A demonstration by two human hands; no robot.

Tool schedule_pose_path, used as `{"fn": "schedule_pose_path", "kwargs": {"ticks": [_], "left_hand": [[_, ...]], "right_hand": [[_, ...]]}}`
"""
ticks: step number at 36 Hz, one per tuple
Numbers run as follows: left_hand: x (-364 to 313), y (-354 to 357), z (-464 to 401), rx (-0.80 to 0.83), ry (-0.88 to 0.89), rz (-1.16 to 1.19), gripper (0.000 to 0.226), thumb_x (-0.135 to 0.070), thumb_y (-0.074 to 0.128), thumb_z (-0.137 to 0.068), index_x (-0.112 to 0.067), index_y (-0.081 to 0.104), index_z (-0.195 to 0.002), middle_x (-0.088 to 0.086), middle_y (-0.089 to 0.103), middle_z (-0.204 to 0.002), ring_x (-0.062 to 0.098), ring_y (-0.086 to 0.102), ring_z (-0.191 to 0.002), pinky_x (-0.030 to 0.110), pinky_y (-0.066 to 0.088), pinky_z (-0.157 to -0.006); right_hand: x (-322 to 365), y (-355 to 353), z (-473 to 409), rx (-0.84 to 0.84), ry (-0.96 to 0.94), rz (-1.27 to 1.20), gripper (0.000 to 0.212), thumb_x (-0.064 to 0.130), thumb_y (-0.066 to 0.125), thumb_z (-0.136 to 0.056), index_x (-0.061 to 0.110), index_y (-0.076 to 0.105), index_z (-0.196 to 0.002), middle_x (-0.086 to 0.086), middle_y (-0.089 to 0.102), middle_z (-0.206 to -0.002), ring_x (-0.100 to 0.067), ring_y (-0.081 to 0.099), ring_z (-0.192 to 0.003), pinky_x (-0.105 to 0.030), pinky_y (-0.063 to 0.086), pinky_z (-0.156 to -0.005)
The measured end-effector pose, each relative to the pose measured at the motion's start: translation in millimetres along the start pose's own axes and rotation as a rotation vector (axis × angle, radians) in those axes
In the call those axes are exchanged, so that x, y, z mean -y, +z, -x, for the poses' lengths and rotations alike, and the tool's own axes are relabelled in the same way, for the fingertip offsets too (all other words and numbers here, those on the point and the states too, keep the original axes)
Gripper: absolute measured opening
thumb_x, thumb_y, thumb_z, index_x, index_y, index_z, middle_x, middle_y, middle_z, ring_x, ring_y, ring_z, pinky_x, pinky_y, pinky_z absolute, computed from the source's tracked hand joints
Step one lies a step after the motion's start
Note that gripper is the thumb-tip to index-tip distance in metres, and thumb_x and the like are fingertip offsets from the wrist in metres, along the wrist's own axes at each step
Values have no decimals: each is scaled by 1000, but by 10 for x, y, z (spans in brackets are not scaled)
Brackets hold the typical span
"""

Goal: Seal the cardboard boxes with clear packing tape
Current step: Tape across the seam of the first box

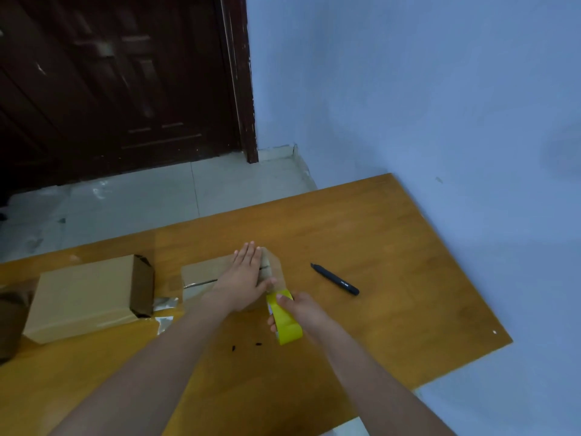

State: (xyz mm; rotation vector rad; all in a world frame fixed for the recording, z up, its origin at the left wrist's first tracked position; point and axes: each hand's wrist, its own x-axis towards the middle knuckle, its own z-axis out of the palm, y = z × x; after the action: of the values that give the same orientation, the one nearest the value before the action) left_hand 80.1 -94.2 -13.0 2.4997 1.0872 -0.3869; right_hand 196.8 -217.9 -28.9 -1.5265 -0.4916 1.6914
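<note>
- Head view: a small cardboard box [201, 275] lies near the middle of the wooden table [393, 278], its top seam running left to right.
- The left hand [246, 272] presses flat on the box, fingers straight.
- The right hand [303, 313] grips a yellow tape roll [286, 322] just right of the box, at its near corner.
- A larger cardboard box [85, 294] sits to the left, close beside it.
- A black pen [334, 279] lies to the right, apart from the hands.
</note>
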Motion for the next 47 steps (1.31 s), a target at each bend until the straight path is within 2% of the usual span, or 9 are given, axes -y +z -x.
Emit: {"fn": "schedule_pose_path", "kwargs": {"ticks": [4, 7, 18, 29, 34, 37, 41, 44, 47], "left_hand": [[15, 2, 10, 18, 19, -43, 95, -62, 37, -92, -3, -10, -149, 15, -17, -157, 24, -16, -145, 34, -10, -116], [15, -9, 18, 29, 24, -65, 102, -65, 41, -88, -3, -11, -149, 15, -17, -157, 25, -16, -145, 34, -10, -116], [-13, -28, 9, 22, 13, -113, 107, -65, 48, -85, -1, -9, -149, 17, -15, -157, 27, -13, -146, 36, -6, -117], [-53, -40, 10, 26, -1, -141, 102, -61, 47, -88, -1, -8, -149, 17, -13, -157, 28, -11, -146, 37, -5, -118], [-83, -36, 17, 10, -5, -161, 101, -59, 48, -89, 1, -7, -149, 18, -9, -158, 29, -8, -146, 37, -3, -119], [-93, -27, 13, 0, -12, -164, 101, -59, 48, -88, 1, -5, -149, 18, -7, -158, 28, -6, -146, 37, -3, -119], [-106, -17, 19, -20, -11, -159, 100, -59, 48, -87, 1, -4, -149, 17, -4, -158, 28, -5, -147, 37, -2, -120], [-97, -16, 12, -13, -13, -170, 101, -60, 48, -88, 1, -4, -149, 17, -5, -158, 29, -5, -146, 38, -2, -120], [-81, -11, 15, -20, -9, -173, 102, -62, 47, -87, 1, -4, -149, 17, -4, -158, 28, -4, -147, 37, -2, -119]], "right_hand": [[-26, 65, -23, -51, 21, 4, 18, 25, 44, -101, 9, 49, -98, -10, 66, -66, -15, 64, -50, -28, 54, -54], [-40, 126, -39, -65, 66, 2, 22, 25, 43, -102, 6, 46, -113, -12, 65, -70, -15, 64, -49, -27, 54, -52], [9, 49, 18, 0, 57, 57, 38, 34, 48, -98, 4, 47, -122, -11, 68, -80, -16, 68, -63, -29, 56, -63], [-51, 21, 18, -3, 18, 43, 18, 33, 49, -98, 15, 53, -100, -10, 66, -80, -14, 66, -61, -25, 55, -59], [-7, -5, -61, -46, 20, 157, 31, 46, 49, -95, 16, 56, -103, -10, 67, -86, -20, 66, -73, -36, 55, -76], [58, -15, -97, -84, 49, 303, 62, 61, 47, -87, 9, 55, -119, -13, 63, -113, -28, 62, -102, -39, 49, -89], [73, -43, -101, -89, 35, 395, 55, 51, 40, -96, 7, 52, -128, -14, 55, -130, -29, 51, -120, -37, 42, -96], [38, -46, -88, -68, 43, 364, 60, 54, 40, -95, 8, 49, -132, -9, 55, -125, -25, 51, -117, -32, 40, -93], [-10, -82, -120, -147, 36, 327, 64, 65, 40, -90, 8, 61, -111, -6, 62, -101, -22, 60, -95, -35, 45, -84]]}}
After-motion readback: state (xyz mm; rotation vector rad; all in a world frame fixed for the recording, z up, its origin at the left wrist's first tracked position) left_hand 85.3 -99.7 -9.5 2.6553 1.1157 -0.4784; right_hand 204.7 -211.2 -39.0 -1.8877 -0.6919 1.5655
